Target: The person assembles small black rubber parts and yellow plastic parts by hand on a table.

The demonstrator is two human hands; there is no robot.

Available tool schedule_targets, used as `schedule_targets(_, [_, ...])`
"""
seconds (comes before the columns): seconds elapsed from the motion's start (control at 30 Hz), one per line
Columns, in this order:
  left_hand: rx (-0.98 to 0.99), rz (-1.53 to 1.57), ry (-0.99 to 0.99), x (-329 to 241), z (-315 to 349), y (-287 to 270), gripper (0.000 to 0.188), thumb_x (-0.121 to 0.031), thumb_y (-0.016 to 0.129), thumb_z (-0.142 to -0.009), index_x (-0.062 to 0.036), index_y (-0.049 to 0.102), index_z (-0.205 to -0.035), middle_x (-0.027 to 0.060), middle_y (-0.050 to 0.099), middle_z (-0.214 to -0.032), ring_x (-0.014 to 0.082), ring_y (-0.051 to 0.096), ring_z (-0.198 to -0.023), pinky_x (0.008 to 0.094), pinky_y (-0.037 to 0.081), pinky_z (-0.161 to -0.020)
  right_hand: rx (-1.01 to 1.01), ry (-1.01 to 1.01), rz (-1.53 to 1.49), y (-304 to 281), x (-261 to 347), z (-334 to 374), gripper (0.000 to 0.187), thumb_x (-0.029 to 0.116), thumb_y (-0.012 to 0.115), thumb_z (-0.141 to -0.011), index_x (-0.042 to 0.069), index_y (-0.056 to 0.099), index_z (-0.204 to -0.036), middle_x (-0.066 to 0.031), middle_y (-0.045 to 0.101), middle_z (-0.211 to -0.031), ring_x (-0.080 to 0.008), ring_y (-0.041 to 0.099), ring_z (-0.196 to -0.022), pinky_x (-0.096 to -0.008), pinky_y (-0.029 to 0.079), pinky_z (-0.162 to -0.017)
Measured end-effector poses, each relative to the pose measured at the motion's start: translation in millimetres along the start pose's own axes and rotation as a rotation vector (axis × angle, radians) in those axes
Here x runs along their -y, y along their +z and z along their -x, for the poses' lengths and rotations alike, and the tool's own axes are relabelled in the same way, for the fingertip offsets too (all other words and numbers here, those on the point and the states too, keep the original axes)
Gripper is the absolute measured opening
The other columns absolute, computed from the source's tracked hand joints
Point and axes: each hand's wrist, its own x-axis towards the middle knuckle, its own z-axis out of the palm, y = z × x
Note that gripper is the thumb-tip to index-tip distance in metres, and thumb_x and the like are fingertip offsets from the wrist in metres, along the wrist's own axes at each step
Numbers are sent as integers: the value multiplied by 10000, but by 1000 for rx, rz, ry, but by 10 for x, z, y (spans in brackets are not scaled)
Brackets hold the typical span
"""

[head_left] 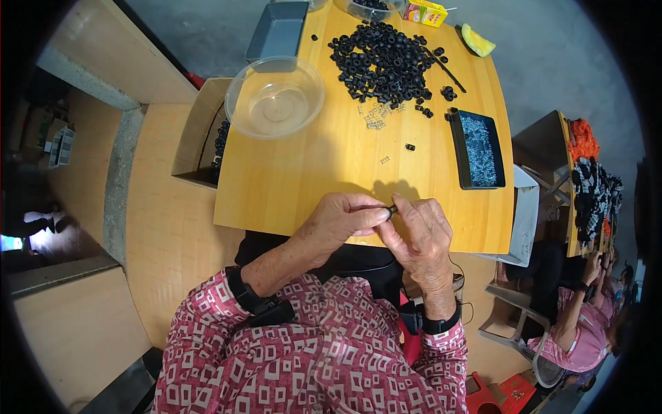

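Note:
Close to the table's near edge, my left hand [338, 224] and my right hand [422, 233] meet fingertip to fingertip. Between them they pinch a small black cylindrical part [391, 210], mostly covered by the fingers. Beyond my hands lie a few tiny clear-silver springs [385, 160] and a single black part [410, 147]. Farther off, a small heap of similar springs [376, 117] borders a large pile of black ring-like parts [383, 62]. To the right, a black tray [457, 155] holds many small silvery pieces.
A clear round plastic bowl [238, 103] and a grey rectangular bin [303, 31] stand at the table's left. A thin black stick [449, 73], a melon slice [477, 41] and a yellow box [425, 13] lie at the far right. Another person [579, 317] sits at right.

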Motion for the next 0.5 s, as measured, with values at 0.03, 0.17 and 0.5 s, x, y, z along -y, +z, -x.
schedule_targets(0.03, [0,0,-1,11,-4,12,339,-234,653,-945,44,661,-1137,71,676,-1014,96,628,-911,240,524,-847,8,32,-7,-6,12,5,351,70,794,-729,-38,669,-1039,-96,587,-737,-263,582,-692,-367,502,-664])
schedule_targets(0.17, [-60,-9,67,57,1,47,289,-179,656,-929,38,675,-1119,48,687,-974,80,615,-883,235,504,-803,65,31,-17,-108,43,-35,294,40,760,-765,-49,668,-1029,-110,602,-745,-273,581,-684,-366,499,-660])
schedule_targets(0.5, [-79,-162,169,88,8,90,237,-114,649,-931,35,681,-1113,55,693,-994,97,614,-928,249,493,-841,55,246,-248,-96,78,8,191,4,712,-809,-54,676,-987,-137,629,-752,-273,588,-664,-358,490,-628])
